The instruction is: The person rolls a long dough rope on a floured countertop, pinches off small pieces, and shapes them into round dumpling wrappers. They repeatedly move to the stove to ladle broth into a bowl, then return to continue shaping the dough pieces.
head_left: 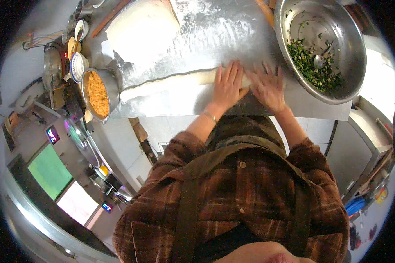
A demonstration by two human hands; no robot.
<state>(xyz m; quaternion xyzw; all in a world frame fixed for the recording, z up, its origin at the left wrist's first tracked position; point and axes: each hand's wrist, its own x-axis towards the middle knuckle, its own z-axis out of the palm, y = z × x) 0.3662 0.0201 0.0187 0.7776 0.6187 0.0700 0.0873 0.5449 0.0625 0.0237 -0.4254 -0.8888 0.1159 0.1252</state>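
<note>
A person in a brown plaid jacket and apron is leaning over a floured steel table (232, 30), both palms pressing flat on a long roll of pale dough (162, 85). The left hand (228, 85) is lying open across the roll with fingers spread, its grip released, a thin bracelet showing at the wrist. The right hand (267, 87) is resting just beside it, likewise flat and released, covering the roll's right end.

At the table's right a large steel bowl (353, 52) is holding chopped greens (314, 68) heaped along its lower side, with a metal spoon (321, 59) lying in them. At the left edge a smaller metal pot (112, 90) is sitting filled with an orange, crumbly mixture (96, 94). Beyond it small white bowls (78, 65) are crowding a cluttered stand.

The dough roll is stretching leftward from the hands, smooth and cream-coloured, tapering toward the pot. A big mound of white dough (140, 28) is sitting further back on the table, well apart from the hands.
</note>
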